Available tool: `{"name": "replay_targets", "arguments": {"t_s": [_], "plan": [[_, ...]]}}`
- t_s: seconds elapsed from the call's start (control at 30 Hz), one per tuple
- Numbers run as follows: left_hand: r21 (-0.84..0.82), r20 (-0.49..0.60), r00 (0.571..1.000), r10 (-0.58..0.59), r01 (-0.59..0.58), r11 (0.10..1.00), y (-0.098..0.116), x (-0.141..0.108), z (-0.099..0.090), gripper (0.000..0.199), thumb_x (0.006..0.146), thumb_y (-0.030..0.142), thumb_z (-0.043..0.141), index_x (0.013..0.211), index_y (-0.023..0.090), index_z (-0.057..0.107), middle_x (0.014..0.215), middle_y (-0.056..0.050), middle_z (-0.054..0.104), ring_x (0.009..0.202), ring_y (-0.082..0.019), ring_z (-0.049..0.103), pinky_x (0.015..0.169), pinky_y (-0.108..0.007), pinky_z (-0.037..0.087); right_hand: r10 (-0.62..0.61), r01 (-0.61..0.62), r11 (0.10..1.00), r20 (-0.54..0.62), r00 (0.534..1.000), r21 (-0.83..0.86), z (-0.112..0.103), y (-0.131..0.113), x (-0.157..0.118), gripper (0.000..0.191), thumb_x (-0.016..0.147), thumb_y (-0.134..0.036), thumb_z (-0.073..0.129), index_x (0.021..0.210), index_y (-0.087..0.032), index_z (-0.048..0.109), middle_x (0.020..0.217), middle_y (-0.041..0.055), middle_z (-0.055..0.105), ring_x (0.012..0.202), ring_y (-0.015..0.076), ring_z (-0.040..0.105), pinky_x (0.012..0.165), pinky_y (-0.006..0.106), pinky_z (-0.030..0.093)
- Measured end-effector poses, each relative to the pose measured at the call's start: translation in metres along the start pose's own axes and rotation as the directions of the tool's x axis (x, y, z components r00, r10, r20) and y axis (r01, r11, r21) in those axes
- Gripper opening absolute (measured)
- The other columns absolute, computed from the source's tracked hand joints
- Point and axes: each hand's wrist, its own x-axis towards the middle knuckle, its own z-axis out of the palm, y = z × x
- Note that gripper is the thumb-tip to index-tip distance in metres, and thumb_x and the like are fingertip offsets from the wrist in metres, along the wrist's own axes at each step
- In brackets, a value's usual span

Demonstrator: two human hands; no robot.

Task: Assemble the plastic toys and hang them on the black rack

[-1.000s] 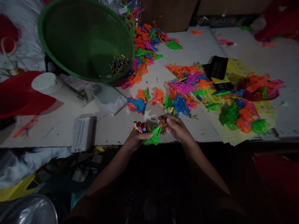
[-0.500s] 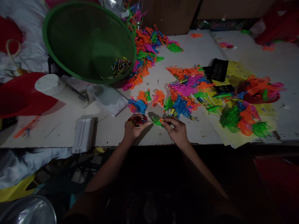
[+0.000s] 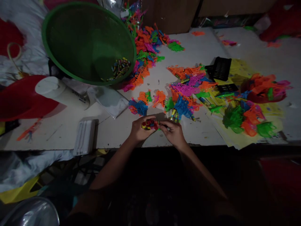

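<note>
My left hand (image 3: pixel 138 130) is closed around a bunch of small red, yellow and blue pieces (image 3: pixel 150 124), whose exact kind I cannot make out. My right hand (image 3: pixel 174 132) pinches a small green plastic piece (image 3: pixel 159 121) right beside that bunch, mostly covered by the fingers. Just beyond the hands lie a blue plastic cluster (image 3: pixel 141 108), an orange one (image 3: pixel 159 98) and a larger blue one (image 3: pixel 182 106), near several little yellow-and-blue tubes (image 3: pixel 173 115).
A green basket (image 3: pixel 45 40) with small coloured cylinders (image 3: pixel 121 67) leans at the back left. A white bottle (image 3: pixel 63 92) and a white ribbed box (image 3: pixel 84 136) are to the left. Mixed plastic pieces (image 3: pixel 252 119) lie on yellow sheets (image 3: pixel 231 138) at right, near a black tray (image 3: pixel 220 68).
My left hand has moved right with its bunch, and my right hand slightly left. The green piece, earlier held apart between the hands, is now against the bunch and largely hidden.
</note>
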Motion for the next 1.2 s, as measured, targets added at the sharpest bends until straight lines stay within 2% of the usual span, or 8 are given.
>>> {"name": "replay_targets", "arguments": {"t_s": [0.23, 0.43, 0.53, 0.77, 0.9, 1.03, 1.1, 1.2], "plan": [[0.058, 0.058, 0.988, 0.142, -0.146, 0.988, 0.0, 0.004, 0.001, 0.054, 0.06, 0.015, 0.066, 0.112, 0.021, 0.055, 0.08, 0.001, 0.065, 0.069, -0.011, 0.061, 0.067, -0.02, 0.047, 0.05, -0.047, 0.998, -0.067, 0.997, 0.049, 0.004, 0.0, -0.003, 0.011, 0.076, -0.026, 0.057, 0.079, -0.019, 0.065, 0.075, 0.0023, 0.068, 0.066, 0.0117, 0.062, 0.06, 0.022, 0.049], [0.137, 0.085, 0.968, 0.235, -0.245, 0.96, 0.008, 0.009, -0.004, 0.034, 0.061, 0.016, 0.064, 0.094, 0.019, 0.063, 0.079, -0.001, 0.066, 0.072, -0.013, 0.061, 0.067, -0.022, 0.048, 0.078, -0.073, 0.994, -0.065, 0.995, 0.079, 0.006, 0.003, -0.005, 0.013, 0.075, -0.028, 0.058, 0.08, -0.02, 0.066, 0.075, 0.0017, 0.068, 0.066, 0.0121, 0.063, 0.063, 0.023, 0.05], [0.132, 0.063, 0.965, 0.254, -0.261, 0.956, 0.007, 0.009, -0.004, 0.027, 0.061, 0.016, 0.063, 0.088, 0.019, 0.064, 0.079, -0.002, 0.066, 0.071, -0.013, 0.061, 0.066, -0.022, 0.048, 0.104, -0.099, 0.991, -0.062, 0.993, 0.09, 0.007, 0.004, -0.006, 0.021, 0.075, -0.029, 0.058, 0.093, -0.02, 0.065, 0.079, 0.0025, 0.069, 0.069, 0.0127, 0.063, 0.065, 0.025, 0.051], [0.169, -0.022, 0.96, 0.279, -0.271, 0.948, 0.006, 0.007, -0.003, 0.02, 0.059, 0.017, 0.064, 0.079, 0.018, 0.064, 0.072, -0.002, 0.065, 0.066, -0.013, 0.06, 0.062, -0.023, 0.048, 0.004, -0.008, 0.988, 0.028, 1.0, 0.154, 0.004, 0.002, -0.004, 0.021, 0.077, -0.027, 0.056, 0.095, -0.021, 0.064, 0.09, 0.0041, 0.066, 0.078, 0.013, 0.061, 0.07, 0.026, 0.05], [0.156, -0.02, 0.981, 0.191, -0.185, 0.97, 0.004, 0.009, -0.003, 0.017, 0.058, 0.018, 0.064, 0.075, 0.017, 0.063, 0.072, -0.002, 0.065, 0.066, -0.013, 0.061, 0.062, -0.024, 0.048, 0.046, -0.06, 0.986, 0.098, 0.994, 0.153, 0.003, 0.006, 0.006, 0.015, 0.079, -0.03, 0.055, 0.083, -0.02, 0.066, 0.078, 0.0022, 0.065, 0.072, 0.012, 0.06, 0.066, 0.024, 0.048], [0.057, -0.048, 0.999, -0.005, 0.008, 0.998, 0.005, 0.012, -0.001, 0.018, 0.056, 0.017, 0.065, 0.074, 0.017, 0.061, 0.073, -0.001, 0.067, 0.065, -0.013, 0.061, 0.064, -0.024, 0.048, 0.056, -0.076, 0.991, 0.17, 0.984, 0.112, 0.0, 0.011, 0.011, 0.017, 0.079, -0.032, 0.055, 0.079, -0.019, 0.066, 0.075, 0.0027, 0.065, 0.071, 0.0129, 0.059, 0.068, 0.025, 0.047], [-0.017, -0.102, 0.984, -0.148, 0.147, 0.989, 0.009, 0.014, -0.001, 0.017, 0.056, 0.016, 0.065, 0.072, 0.017, 0.061, 0.072, -0.001, 0.066, 0.065, -0.013, 0.061, 0.064, -0.023, 0.048, 0.087, -0.108, 0.986, 0.158, 0.984, 0.128, -0.003, 0.014, 0.008, 0.017, 0.078, -0.034, 0.056, 0.082, -0.02, 0.066, 0.08, 0.0034, 0.065, 0.076, 0.014, 0.06, 0.072, 0.027, 0.048], [-0.22, -0.197, 0.907, -0.372, 0.329, 0.919, 0.018, 0.016, -0.003, 0.014, 0.057, 0.019, 0.066, 0.069, 0.016, 0.06, 0.065, 0.0, 0.063, 0.059, -0.011, 0.057, 0.056, -0.021, 0.046, 0.155, -0.195, 0.957, 0.19, 0.969, 0.213, -0.005, 0.016, -0.005, 0.032, 0.074, -0.037, 0.06, 0.102, -0.022, 0.062, 0.097, 0.0049, 0.065, 0.081, 0.015, 0.061, 0.073, 0.028, 0.049]]}}
